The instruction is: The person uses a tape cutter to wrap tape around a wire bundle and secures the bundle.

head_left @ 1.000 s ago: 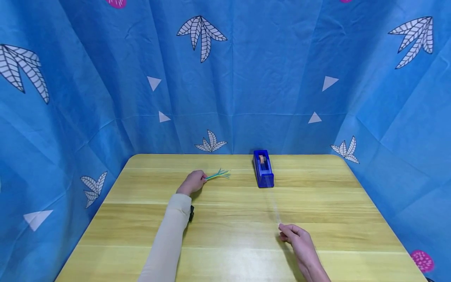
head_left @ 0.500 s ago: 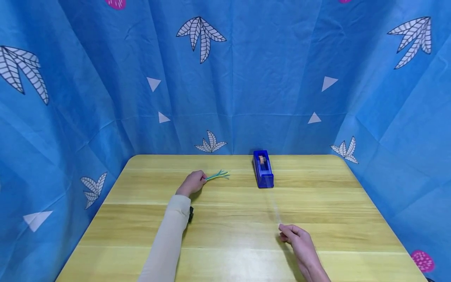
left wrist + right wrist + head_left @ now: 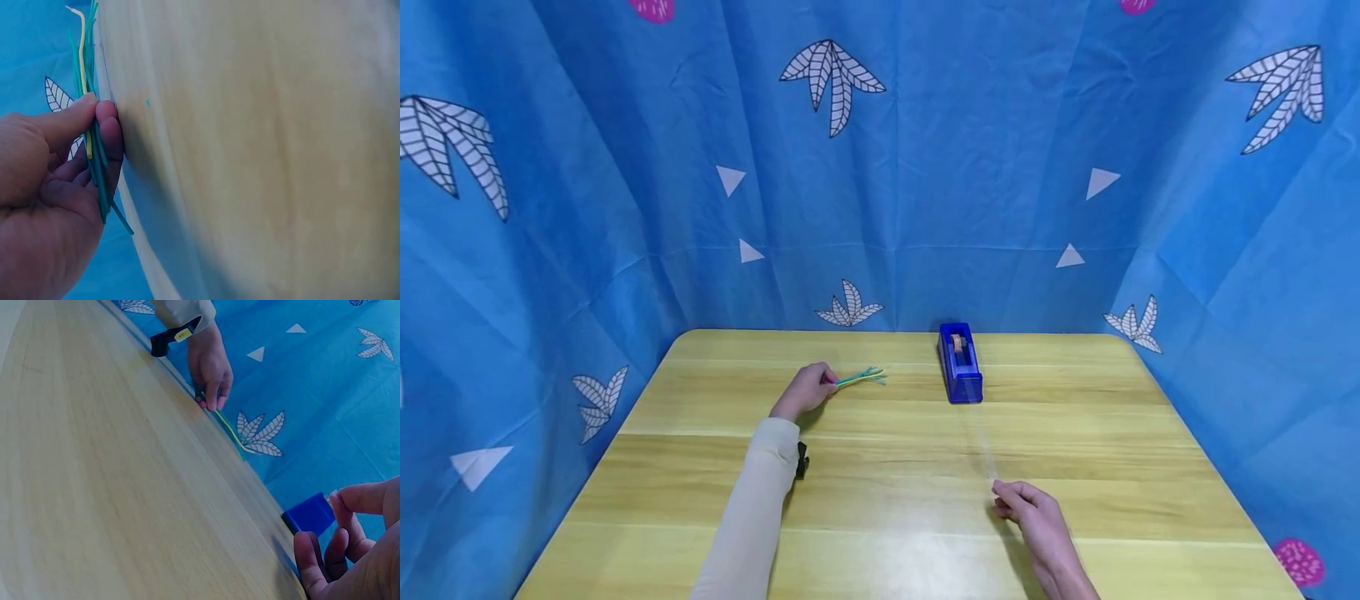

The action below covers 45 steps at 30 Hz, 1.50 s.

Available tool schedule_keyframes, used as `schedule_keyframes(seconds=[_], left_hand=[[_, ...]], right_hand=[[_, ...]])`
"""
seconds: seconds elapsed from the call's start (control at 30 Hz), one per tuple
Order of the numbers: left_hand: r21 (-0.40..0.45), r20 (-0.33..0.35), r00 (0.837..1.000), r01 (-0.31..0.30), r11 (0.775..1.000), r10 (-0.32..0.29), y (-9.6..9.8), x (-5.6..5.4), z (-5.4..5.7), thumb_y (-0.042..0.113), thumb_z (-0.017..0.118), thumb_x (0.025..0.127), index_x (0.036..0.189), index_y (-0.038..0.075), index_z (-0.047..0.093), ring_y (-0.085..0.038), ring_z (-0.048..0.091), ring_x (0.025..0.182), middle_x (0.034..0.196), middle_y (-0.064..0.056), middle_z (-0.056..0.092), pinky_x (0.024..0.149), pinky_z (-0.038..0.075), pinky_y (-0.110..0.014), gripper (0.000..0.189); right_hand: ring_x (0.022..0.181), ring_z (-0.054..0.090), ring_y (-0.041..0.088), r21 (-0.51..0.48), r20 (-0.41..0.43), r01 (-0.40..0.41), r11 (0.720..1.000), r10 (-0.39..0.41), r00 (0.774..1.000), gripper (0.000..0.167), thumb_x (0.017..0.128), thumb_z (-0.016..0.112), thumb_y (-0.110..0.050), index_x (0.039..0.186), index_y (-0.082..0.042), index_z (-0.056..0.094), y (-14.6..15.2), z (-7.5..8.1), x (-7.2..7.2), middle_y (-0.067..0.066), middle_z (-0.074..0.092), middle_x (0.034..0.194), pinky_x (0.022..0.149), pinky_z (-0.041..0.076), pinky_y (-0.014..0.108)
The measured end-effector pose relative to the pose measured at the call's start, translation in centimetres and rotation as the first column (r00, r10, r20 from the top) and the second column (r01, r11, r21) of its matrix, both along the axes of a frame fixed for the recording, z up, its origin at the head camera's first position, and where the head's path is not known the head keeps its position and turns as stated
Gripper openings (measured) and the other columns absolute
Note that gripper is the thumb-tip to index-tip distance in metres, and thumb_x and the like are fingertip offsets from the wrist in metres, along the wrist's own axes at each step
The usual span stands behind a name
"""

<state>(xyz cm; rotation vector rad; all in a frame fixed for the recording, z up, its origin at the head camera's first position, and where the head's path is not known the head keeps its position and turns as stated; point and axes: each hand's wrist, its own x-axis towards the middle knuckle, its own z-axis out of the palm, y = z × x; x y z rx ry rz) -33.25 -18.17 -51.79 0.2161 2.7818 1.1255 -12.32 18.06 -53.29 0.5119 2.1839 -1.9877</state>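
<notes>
My left hand (image 3: 808,389) pinches a small bundle of thin wires (image 3: 87,69), mostly green with one yellow, between thumb and fingers. In the head view the wire ends (image 3: 868,376) fan out toward the right. Lower right, my right hand (image 3: 1036,525) pinches the end of a strip of clear tape (image 3: 987,446) between thumb and forefinger. That strip runs back to a blue tape dispenser (image 3: 960,367) standing at the far side of the table, with a small roll inside. In the right wrist view the dispenser (image 3: 309,514) is partly hidden behind my fingers.
The wooden table (image 3: 880,500) has rounded far corners. A blue patterned curtain (image 3: 895,167) hangs behind it and along both sides. A tiny green scrap (image 3: 148,102) lies on the tabletop. On my left wrist sits a black device (image 3: 172,339).
My left hand and the wires have shifted very slightly left. The right hand still holds the stretched tape in almost the same place. The head view has tilted slightly.
</notes>
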Motion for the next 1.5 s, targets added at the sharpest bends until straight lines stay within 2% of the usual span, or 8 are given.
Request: schedule_keyframes(seconds=[0.2, 0.43, 0.67, 0.9, 1.03, 1.13, 1.3, 1.5], left_hand=[[0.096, 0.009, 1.000, -0.008, 0.995, 0.007, -0.4, -0.2, -0.1, 0.000, 0.061, 0.102, 0.108, -0.005, 0.068, -0.022, 0.066, 0.081, 0.094, -0.016, 0.069, 0.074, 0.057, -0.030, 0.010], [0.157, -0.005, 1.000, -0.017, 0.987, 0.018, -0.6, -0.3, 0.3, -0.001, 0.063, 0.100, 0.106, -0.005, 0.069, -0.021, 0.066, 0.079, 0.093, -0.016, 0.070, 0.072, 0.058, -0.029, 0.008], [0.191, -0.027, 0.999, -0.012, 0.982, 0.018, 0.0, -0.1, 1.1, 0.002, 0.065, 0.100, 0.106, -0.004, 0.070, -0.025, 0.067, 0.082, 0.095, -0.016, 0.070, 0.073, 0.057, -0.030, 0.009], [0.229, -0.008, 1.000, -0.020, 0.973, 0.022, 0.6, 0.7, 1.2, 0.001, 0.066, 0.100, 0.106, -0.003, 0.070, -0.026, 0.067, 0.087, 0.099, -0.015, 0.069, 0.079, 0.059, -0.032, 0.008], [0.246, -0.006, 1.000, -0.020, 0.969, 0.022, 0.7, 1.2, 1.2, -0.001, 0.065, 0.099, 0.104, -0.003, 0.070, -0.027, 0.067, 0.087, 0.098, -0.015, 0.069, 0.078, 0.060, -0.034, 0.007], [0.252, -0.021, 1.000, -0.003, 0.968, 0.009, 1.1, 1.7, 1.3, -0.002, 0.066, 0.099, 0.103, -0.003, 0.070, -0.025, 0.068, 0.084, 0.097, -0.015, 0.069, 0.076, 0.060, -0.033, 0.007], [0.253, -0.055, 0.997, 0.062, 0.966, -0.050, 2.3, 2.5, 1.4, -0.001, 0.065, 0.099, 0.103, -0.003, 0.070, -0.023, 0.067, 0.080, 0.092, -0.014, 0.069, 0.070, 0.058, -0.030, 0.006], [0.275, -0.046, 0.994, 0.107, 0.955, -0.098, 4.2, 3.5, 1.5, -0.001, 0.065, 0.099, 0.102, -0.003, 0.069, -0.025, 0.067, 0.079, 0.090, -0.013, 0.069, 0.068, 0.056, -0.028, 0.005]], right_hand=[[0.097, 0.064, 0.019, 0.009, -0.005, 0.000, 1.000, 0.000, 1.000, 0.038, 0.100, 0.069, -0.036, 0.103, 0.002, 0.069, -0.1, 0.0, -0.3, 0.005, 0.063, 0.109, 0.097, 0.041, 0.039], [0.097, 0.065, 0.018, 0.015, -0.016, -0.012, 1.000, 0.012, 1.000, 0.036, 0.101, 0.068, -0.033, 0.106, 0.003, 0.070, -0.4, 0.2, -0.7, 0.005, 0.063, 0.110, 0.094, 0.043, 0.031], [0.098, 0.064, 0.019, 0.022, -0.009, -0.009, 1.000, 0.009, 1.000, 0.040, 0.100, 0.068, -0.036, 0.108, 0.003, 0.070, -0.2, 0.4, -0.8, 0.006, 0.063, 0.111, 0.097, 0.041, 0.036], [0.097, 0.063, 0.019, 0.000, 0.005, -0.013, 1.000, 0.013, 1.000, 0.042, 0.098, 0.070, -0.039, 0.107, 0.002, 0.070, -0.3, 0.2, -0.5, 0.005, 0.063, 0.109, 0.106, 0.037, 0.052], [0.097, 0.064, 0.019, 0.004, 0.002, -0.023, 1.000, 0.023, 1.000, 0.038, 0.099, 0.069, -0.037, 0.105, 0.001, 0.070, -0.5, 0.0, -0.3, 0.005, 0.064, 0.107, 0.104, 0.039, 0.050], [0.097, 0.063, 0.019, 0.003, 0.001, -0.029, 1.000, 0.029, 1.000, 0.038, 0.099, 0.069, -0.037, 0.102, 0.000, 0.070, -0.7, -0.1, -0.3, 0.004, 0.064, 0.106, 0.102, 0.040, 0.048], [0.096, 0.064, 0.020, -0.005, 0.015, -0.016, 1.000, 0.017, 1.000, 0.034, 0.102, 0.067, -0.032, 0.102, 0.001, 0.069, -0.7, -0.1, -0.2, 0.005, 0.062, 0.106, 0.101, 0.041, 0.045], [0.093, 0.065, 0.018, 0.018, 0.017, -0.005, 1.000, 0.005, 1.000, 0.031, 0.102, 0.067, -0.030, 0.100, 0.001, 0.070, -0.4, -0.2, -0.2, 0.003, 0.063, 0.103, 0.093, 0.044, 0.032]])
